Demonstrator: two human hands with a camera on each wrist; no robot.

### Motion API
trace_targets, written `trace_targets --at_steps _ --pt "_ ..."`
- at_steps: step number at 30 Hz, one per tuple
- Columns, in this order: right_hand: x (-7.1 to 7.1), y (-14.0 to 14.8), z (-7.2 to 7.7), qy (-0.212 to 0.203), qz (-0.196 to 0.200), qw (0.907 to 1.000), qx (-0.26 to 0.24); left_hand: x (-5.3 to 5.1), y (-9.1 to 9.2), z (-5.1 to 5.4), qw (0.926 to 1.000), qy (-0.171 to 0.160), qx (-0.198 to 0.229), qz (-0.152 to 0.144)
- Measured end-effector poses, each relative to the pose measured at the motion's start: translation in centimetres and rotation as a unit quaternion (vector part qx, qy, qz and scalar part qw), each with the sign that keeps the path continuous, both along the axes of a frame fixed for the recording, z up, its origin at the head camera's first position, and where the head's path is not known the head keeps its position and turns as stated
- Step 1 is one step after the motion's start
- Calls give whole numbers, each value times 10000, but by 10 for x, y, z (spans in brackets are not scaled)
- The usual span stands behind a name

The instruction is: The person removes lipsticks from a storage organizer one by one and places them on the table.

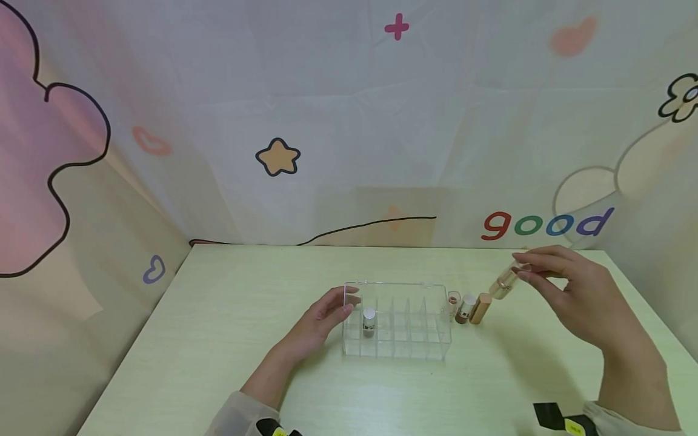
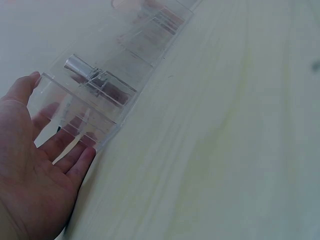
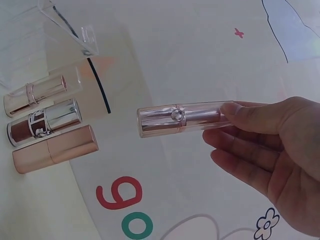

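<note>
A clear divided box (image 1: 395, 348) stands on the table, one silver-capped tube (image 1: 369, 322) in a left compartment. My left hand (image 1: 316, 324) holds the box's left end, thumb and fingers around its side, as the left wrist view also shows (image 2: 45, 165). Beyond the box's right end my right hand (image 1: 578, 290) pinches a clear and pinkish-gold tube (image 3: 180, 119) by one end, tilted in the air. Three tubes stand beside the box: a clear pinkish one (image 3: 35, 95), a silver and dark one (image 3: 44, 122) and a rose-gold one (image 3: 56, 149).
The light wooden table (image 1: 229, 290) extends to a printed cloth backdrop (image 1: 338, 121) with a star and the word "good". A pale cloth wall (image 1: 660, 254) rises at the right side.
</note>
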State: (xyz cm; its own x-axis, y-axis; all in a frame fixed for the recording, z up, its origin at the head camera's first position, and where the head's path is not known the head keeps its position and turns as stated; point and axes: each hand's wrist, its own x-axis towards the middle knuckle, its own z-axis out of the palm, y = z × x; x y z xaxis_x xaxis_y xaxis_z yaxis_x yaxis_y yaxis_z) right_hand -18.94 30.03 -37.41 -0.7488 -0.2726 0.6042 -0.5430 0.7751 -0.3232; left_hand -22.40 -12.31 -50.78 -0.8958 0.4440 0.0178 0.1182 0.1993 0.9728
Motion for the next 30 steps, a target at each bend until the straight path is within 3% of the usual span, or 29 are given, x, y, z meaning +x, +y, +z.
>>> trace_targets --at_steps 8,19,30 --pt "0 5 -1 -28 74 9999 -81 -1 0 0 10000 15 11 -4" --pt "0 8 -3 -512 -6 9986 106 0 0 0 10000 3 21 1" --pt "0 8 -4 -611 -52 9979 183 -1 0 -1 10000 25 31 -24"
